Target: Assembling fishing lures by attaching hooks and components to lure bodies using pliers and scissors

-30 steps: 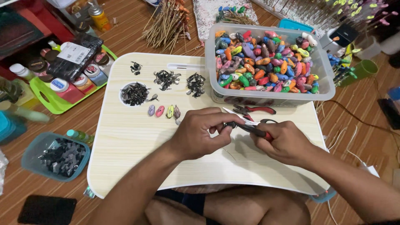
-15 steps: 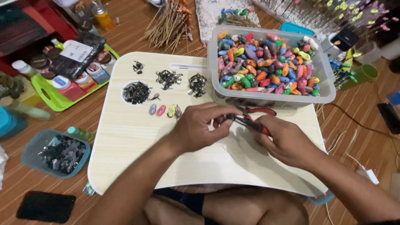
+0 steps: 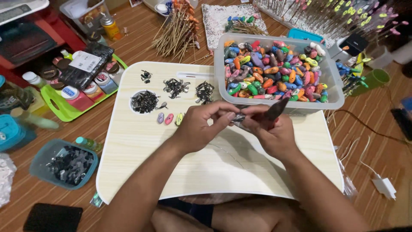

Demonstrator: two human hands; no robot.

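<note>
A: Far left first. What's at nine o'clock off the board?

B: A teal plastic tub of dark, angular clips, sitting on the wood-plank floor. Up at ten o'clock, a lime green tray with round-lidded paint pots; too crowded to count.

A: On the board itself?

B: Pale wood-grain lap table, rounded corners. A round recess at ten o'clock holds a heap of black metal hooks. Three more small black piles sit along the top edge. Just below the recess, three small oval painted lures in a row: mauve, pink, yellow.

A: The hands?

B: Left hand at board centre, thumb and fingertips pinched on a small silvery piece. That piece sits dead centre, between both hands, just under the bin's front wall. Right hand at three o'clock of it, clenched around red-handled pliers, dark tip pointing to one o'clock.

A: And beyond?

B: Clear plastic bin at one o'clock, heaped with glossy multicoloured oval lures, far too many to count. A bundle of thin wooden skewers lies at twelve.
</note>
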